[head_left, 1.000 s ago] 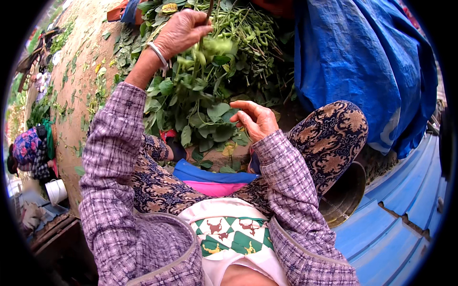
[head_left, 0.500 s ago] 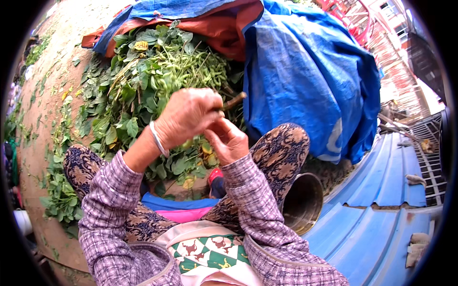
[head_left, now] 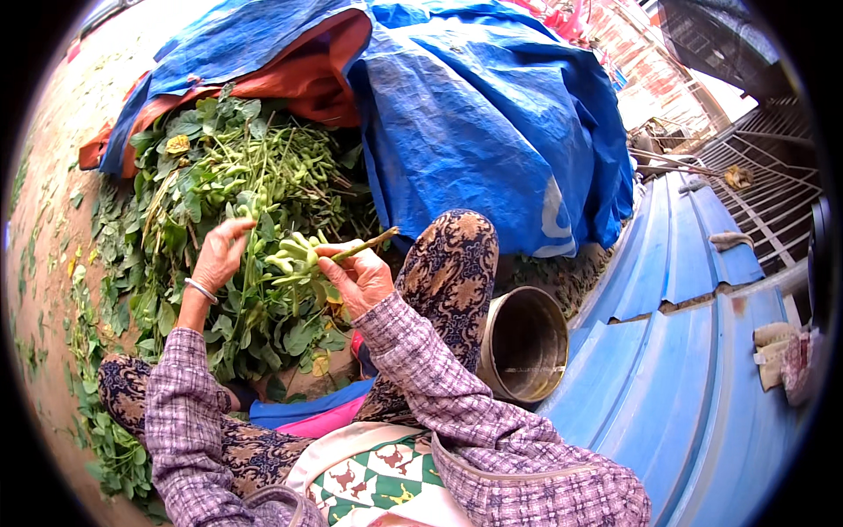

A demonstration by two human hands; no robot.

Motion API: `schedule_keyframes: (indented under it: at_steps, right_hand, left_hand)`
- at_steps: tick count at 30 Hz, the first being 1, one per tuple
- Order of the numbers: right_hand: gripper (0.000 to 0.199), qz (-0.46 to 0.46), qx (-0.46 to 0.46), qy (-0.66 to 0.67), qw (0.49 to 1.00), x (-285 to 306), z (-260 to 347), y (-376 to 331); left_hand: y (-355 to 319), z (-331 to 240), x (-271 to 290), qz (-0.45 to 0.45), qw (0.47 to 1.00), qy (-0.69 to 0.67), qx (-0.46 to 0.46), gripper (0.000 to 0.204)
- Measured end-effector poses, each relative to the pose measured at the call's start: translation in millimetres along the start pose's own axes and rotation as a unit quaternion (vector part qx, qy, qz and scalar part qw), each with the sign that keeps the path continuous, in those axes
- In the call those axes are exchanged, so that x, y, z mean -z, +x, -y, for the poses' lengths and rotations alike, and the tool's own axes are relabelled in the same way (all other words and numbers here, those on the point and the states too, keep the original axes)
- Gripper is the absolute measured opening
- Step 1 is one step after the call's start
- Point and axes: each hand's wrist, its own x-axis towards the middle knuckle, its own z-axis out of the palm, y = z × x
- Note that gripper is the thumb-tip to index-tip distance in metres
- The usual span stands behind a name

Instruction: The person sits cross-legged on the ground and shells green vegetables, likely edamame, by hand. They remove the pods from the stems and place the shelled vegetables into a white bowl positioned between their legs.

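Observation:
My right hand (head_left: 358,279) is closed around the brown stem of a bean stalk (head_left: 294,255). The stalk's cut end sticks out to the right, and plump green pods cluster on its left side. To the left of the pods is my left hand (head_left: 219,256), a metal bangle (head_left: 201,291) on its wrist. Its fingers are curled together beside some blurred greenery, and what they pinch is not clear. Beneath and beyond both hands spreads a large heap of cut bean plants (head_left: 189,215), with leaves and pods.
A blue tarp (head_left: 479,132) with an orange underside covers the far part of the heap. By my right knee a metal pot (head_left: 527,342) lies tipped, its mouth facing me. Blue corrugated sheets (head_left: 650,378) lie at the right, below a metal grate (head_left: 755,167). Loose leaves litter the ground at left.
My hands have moved apart, the left one going left and down, and the podded stalk now shows in my right hand. The whole view has shifted, bringing the pot further into sight.

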Motion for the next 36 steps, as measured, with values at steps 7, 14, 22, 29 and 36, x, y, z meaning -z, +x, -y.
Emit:
schedule_keyframes:
  at_steps: [7,14,22,29,36]
  right_hand:
    - [0.016,-0.015,0.069,0.063,0.995,28.4,-4.0,-10.4]
    - [0.022,-0.139,0.121,-0.029,0.982,80.7,70.5,-7.1]
    - [0.030,-0.197,0.129,0.050,0.971,129.0,109.5,-20.8]
    - [0.031,-0.034,-0.035,0.163,0.985,77.3,31.5,-39.3]
    - [0.026,0.039,-0.072,0.075,0.994,45.1,11.2,-51.5]
  left_hand:
    - [-24.6,19.3,-45.7,0.163,0.955,0.241,0.056,0.050]
    - [-26.8,23.4,-53.7,0.159,0.945,0.281,0.049,0.055]
    - [-34.5,35.0,-53.7,0.185,0.936,0.288,0.079,0.061]
    - [-21.3,-78.4,-17.3,0.045,0.997,-0.042,0.043,0.026]
    - [-60.5,-200.5,-20.1,-0.003,0.954,-0.293,0.068,0.022]
